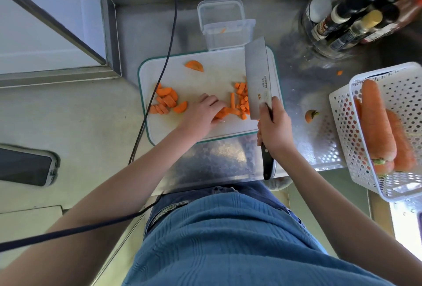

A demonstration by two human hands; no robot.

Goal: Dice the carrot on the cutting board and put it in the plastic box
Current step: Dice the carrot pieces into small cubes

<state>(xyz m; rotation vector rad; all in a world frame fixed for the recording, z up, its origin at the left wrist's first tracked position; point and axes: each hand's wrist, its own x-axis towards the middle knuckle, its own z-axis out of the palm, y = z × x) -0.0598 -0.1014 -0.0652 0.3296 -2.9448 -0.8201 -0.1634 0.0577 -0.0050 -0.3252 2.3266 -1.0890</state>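
Note:
A white cutting board [205,80] with a green rim lies on the steel counter. My left hand [203,112] holds down a bundle of carrot sticks [228,111] with curled fingers. Small carrot dice [242,96] lie just right of the sticks, against the blade. My right hand [274,125] grips the black handle of a wide cleaver [258,80], whose blade stands on the board's right side. Thick carrot slices [165,100] are heaped at the board's left, and one half-round piece [194,66] lies near the far edge. The clear plastic box [228,32] stands behind the board with one small carrot bit inside.
A white perforated basket [392,84] at the right holds whole carrots [376,121]. A carrot top [310,115] lies on the counter between board and basket. Bottles [356,11] crowd the far right corner. A black cable [169,52] crosses the board's left side. A phone [25,167] lies at left.

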